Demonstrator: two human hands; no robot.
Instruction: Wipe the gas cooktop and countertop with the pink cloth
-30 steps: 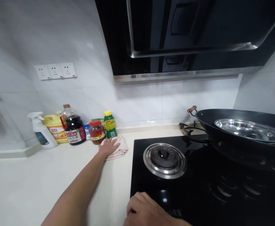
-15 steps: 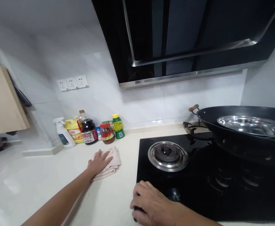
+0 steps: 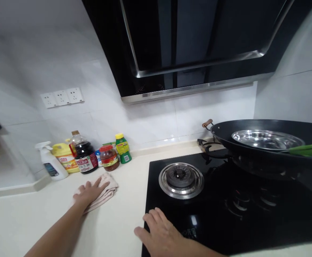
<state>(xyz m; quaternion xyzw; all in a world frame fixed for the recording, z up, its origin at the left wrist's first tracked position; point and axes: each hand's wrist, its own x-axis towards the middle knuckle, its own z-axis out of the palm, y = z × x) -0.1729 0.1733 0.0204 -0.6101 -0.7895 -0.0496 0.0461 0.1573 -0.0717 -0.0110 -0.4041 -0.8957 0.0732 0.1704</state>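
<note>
My left hand (image 3: 89,193) lies flat with its fingers spread on a folded pale pink cloth (image 3: 106,191), pressing it to the white countertop (image 3: 113,228). Part of the cloth is hidden beneath the palm. Just behind it stand a red-lidded jar (image 3: 109,159) and a bottle of dark liquid (image 3: 84,155). My right hand (image 3: 162,233) is over the front left edge of the black glass cooktop (image 3: 211,221), palm down, thumb and fingers apart. Nothing shows in its grasp. A round burner (image 3: 181,180) sits behind this hand.
A spray bottle (image 3: 51,162), a yellow jug (image 3: 65,157) and a green bottle (image 3: 123,150) stand along the wall. At right, a big black wok (image 3: 225,139) holds a shiny metal bowl (image 3: 268,139) and something green (image 3: 311,150). A range hood (image 3: 193,43) hangs above.
The view has turned right. My left hand and the cloth have slid left along the counter. My right hand's curled fingers have opened out at the cooktop's edge.
</note>
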